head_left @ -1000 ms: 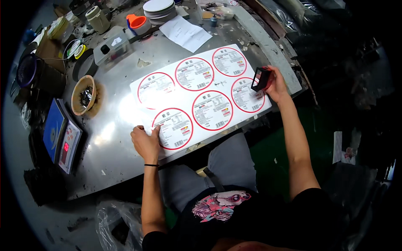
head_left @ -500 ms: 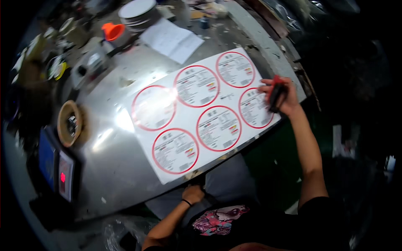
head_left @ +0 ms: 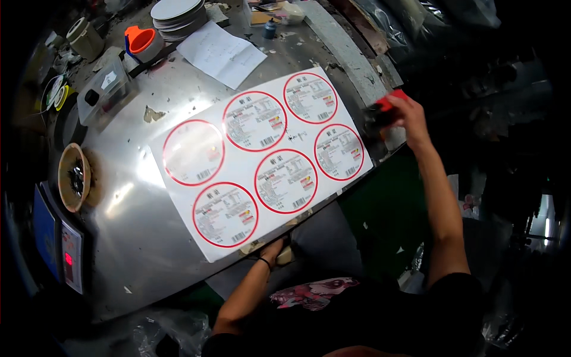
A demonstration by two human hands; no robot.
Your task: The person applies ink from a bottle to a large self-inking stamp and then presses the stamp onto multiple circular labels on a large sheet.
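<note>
A large white sheet [head_left: 294,140] printed with several round, red-rimmed labels lies at a slant on the metal table. My right hand [head_left: 409,116] is raised past the sheet's right end, its fingers closed on a red-and-black handheld tool [head_left: 382,110]. Motion blurs the tool, so its exact kind does not show. At the table's front edge, below the sheet, is my left hand [head_left: 272,252], a dark band on its wrist. Its fingers are mostly hidden, and whether it holds anything cannot be made out.
Left on the metal table [head_left: 128,238] are a round bowl [head_left: 75,178], a digital scale [head_left: 71,256] with a red display and a clear plastic box [head_left: 107,89]. Farther back are an orange-and-white tape dispenser [head_left: 141,41], stacked white discs [head_left: 177,13], a paper [head_left: 221,55] and a small bottle [head_left: 270,28].
My right hand has moved off the sheet's right-hand labels to beyond its right end, carrying the red-and-black tool. The whole view has shifted, so the table sits farther left. My left hand stays at the edge.
</note>
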